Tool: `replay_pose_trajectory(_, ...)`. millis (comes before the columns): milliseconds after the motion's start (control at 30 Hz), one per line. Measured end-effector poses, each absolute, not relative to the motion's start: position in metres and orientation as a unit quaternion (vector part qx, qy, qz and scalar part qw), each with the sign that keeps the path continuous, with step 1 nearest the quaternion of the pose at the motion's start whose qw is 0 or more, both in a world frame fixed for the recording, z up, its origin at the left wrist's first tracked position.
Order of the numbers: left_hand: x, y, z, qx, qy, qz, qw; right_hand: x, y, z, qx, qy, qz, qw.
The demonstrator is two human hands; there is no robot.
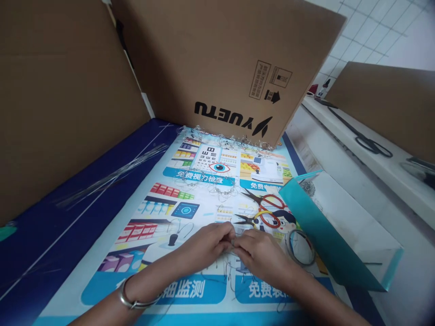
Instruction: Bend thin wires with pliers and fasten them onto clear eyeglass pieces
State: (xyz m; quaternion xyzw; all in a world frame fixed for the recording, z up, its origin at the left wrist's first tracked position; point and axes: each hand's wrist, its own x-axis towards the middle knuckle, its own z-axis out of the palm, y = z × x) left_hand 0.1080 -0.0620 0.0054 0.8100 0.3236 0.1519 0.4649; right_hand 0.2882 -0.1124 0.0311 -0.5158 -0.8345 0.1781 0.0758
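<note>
My left hand [220, 240] and my right hand [254, 251] meet over the printed mat, fingertips pinched close together. Between them they hold thin wire [232, 253], whose fine strands dangle below; its exact shape is partly hidden by the fingers. Just beyond my right hand lie red-handled scissors [267, 200] and small cutters with yellow and red handles [253, 220]. A ring-shaped coil [301, 246] rests to the right of that hand. Farther up the mat is a looped wire strand with small beads [222, 192].
A tall cardboard panel [204, 59] stands at the back, with beaded wire pieces [234, 142] along its foot. Another cardboard panel [68, 99] is at left, near a bundle of straight wires [118, 174]. A teal open box [316, 226] sits right; black scissors [370, 144] lie on a ledge.
</note>
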Motion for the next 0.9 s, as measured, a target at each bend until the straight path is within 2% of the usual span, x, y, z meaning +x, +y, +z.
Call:
replay_pose_trajectory(233,0.101,-0.06,0.0,0.737,0.315,0.154,0.577,0.296,-0.107,0.023,-0.545,-0.81,0.182,0.12)
replay_pose_trajectory(500,0.106,-0.065,0.0,0.537,0.369,0.202,0.731,0.291,-0.108,0.02,-0.581,-0.761,0.136,0.255)
replay_pose_trajectory(600,0.107,-0.067,0.007,0.48,0.379,0.232,0.757,0.284,-0.108,0.019,-0.581,-0.751,0.126,0.286)
replay_pose_trajectory(767,0.103,-0.069,0.014,0.437,0.35,0.273,0.782,0.277,-0.105,0.026,-0.581,-0.72,0.234,0.299)
replay_pose_trajectory(900,0.094,-0.074,0.013,0.485,0.355,0.286,0.746,0.272,-0.098,0.034,-0.563,-0.71,0.321,0.277)
